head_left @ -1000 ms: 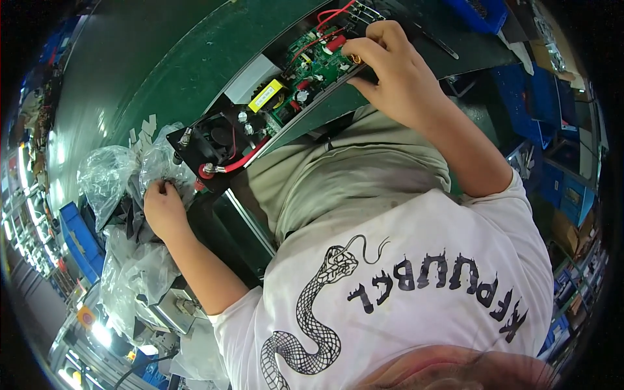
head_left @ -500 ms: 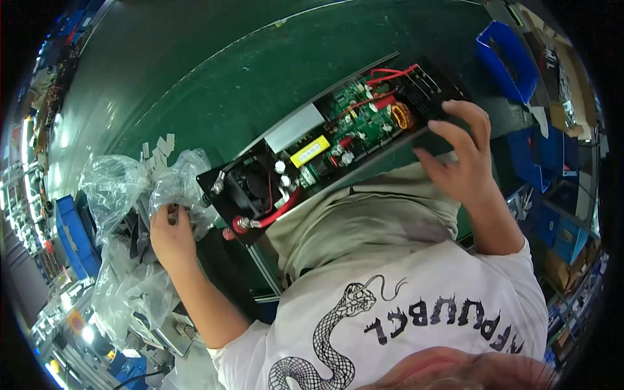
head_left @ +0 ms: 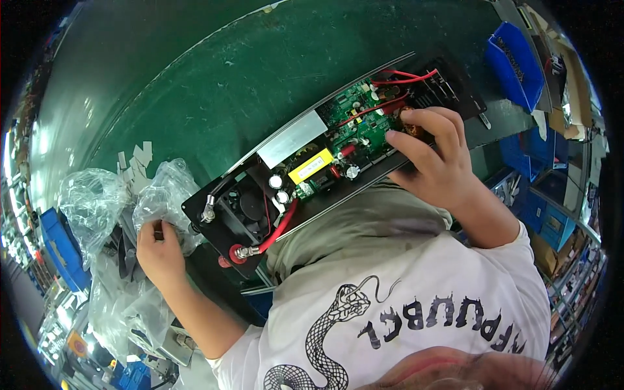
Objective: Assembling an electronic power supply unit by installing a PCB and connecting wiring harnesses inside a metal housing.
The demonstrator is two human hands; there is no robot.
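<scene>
An open power inverter [head_left: 305,166] lies slantwise across the table before me, its lid off. Inside show a green circuit board [head_left: 370,130], a yellow-wrapped transformer [head_left: 311,166], a black fan [head_left: 252,203] and red wires [head_left: 281,229]. My right hand [head_left: 435,153] hovers over the near right side, fingers bent and apart. Two fingertips reach over the board by a copper coil [head_left: 411,127], partly covered by them; the thumb is outside the near wall. At the left, my left hand [head_left: 160,257] is beside clear plastic bags [head_left: 159,195], fingers curled together; what they hold is unclear.
Small white pieces [head_left: 136,166] lie behind the bags. A blue bin [head_left: 517,68] of small dark parts stands at the far right, and another blue bin [head_left: 64,250] at the left. A small metallic item [head_left: 485,121] lies by the inverter's right end.
My right hand has moved left, from beside the inverter's right end to over the board and coil. My left hand stays by the bags, fingers still curled. The view has shifted slightly.
</scene>
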